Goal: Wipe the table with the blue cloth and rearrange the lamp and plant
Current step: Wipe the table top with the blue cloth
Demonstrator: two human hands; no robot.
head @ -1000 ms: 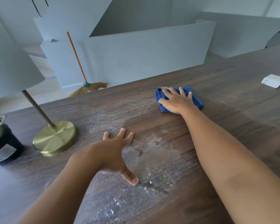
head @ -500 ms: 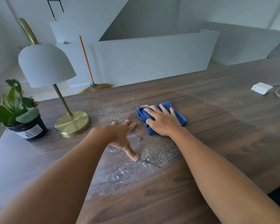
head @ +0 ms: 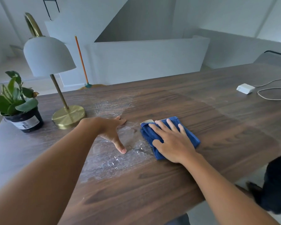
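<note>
The dark wooden table [head: 193, 114] stretches beneath both hands, with a whitish smeared patch [head: 110, 153] under and just in front of the left hand. Beyond and left of the left hand stands the lamp [head: 55, 82], upright on a round brass base, its stem leaning slightly and its white dome shade opening downward. Further left sits the plant [head: 15, 101], green leaves rising from a black pot [head: 25, 121] with a white label. The blue cloth [head: 167, 137], folded into a rough rectangle, lies under the right hand, its long axis running from near-left to far-right. The right hand [head: 172, 142] presses flat on the cloth, fingers spread. The left hand [head: 110, 130] rests open on the bare table, thumb stretched toward the person, gripping nothing. Far right of the right hand lie a white adapter [head: 245, 88] and its cable.
</note>
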